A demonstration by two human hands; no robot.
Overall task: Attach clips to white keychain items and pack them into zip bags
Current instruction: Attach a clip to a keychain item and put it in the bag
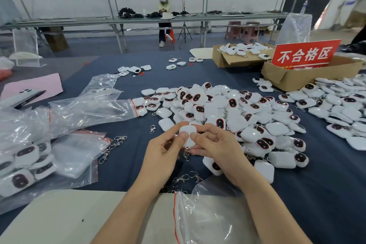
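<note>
- Both hands, the left hand (166,145) and the right hand (216,144), are pinching one white keychain item (188,131) between thumbs and fingertips, just above the worktop (134,166) and beside the pile (237,109).
- A clip (186,155) seems to be dangling beneath it. Steadying the shell while seating the ring is looking wise, before reaching for the zip bag (206,216).

Bare forearms (126,210), left grip (164,150), right grip (217,149)

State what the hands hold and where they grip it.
One white keychain item: left hand pinches its left edge, right hand its right edge.
</note>
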